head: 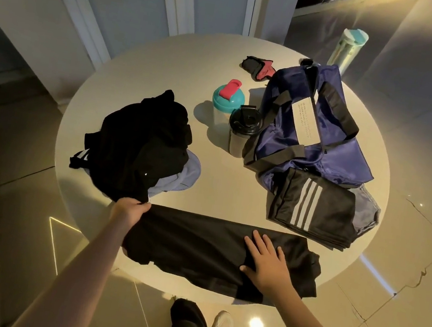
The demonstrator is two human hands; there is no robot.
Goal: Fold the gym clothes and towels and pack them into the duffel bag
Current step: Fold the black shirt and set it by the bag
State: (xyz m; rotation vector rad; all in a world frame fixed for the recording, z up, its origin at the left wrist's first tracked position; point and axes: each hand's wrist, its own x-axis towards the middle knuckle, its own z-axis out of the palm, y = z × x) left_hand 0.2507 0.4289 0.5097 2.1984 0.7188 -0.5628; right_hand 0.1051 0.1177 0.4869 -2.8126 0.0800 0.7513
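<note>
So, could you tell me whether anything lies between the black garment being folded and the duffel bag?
Yes: a folded striped garment lies between the black garment and the duffel bag, at the bag's near side. The teal-lidded shaker and black-lidded shaker stand beside the bag, off that line.

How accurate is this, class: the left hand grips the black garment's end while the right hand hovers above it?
Not quite: the head view shows the right hand lying flat on the black garment, not hovering. The left hand does grip its end.
</note>
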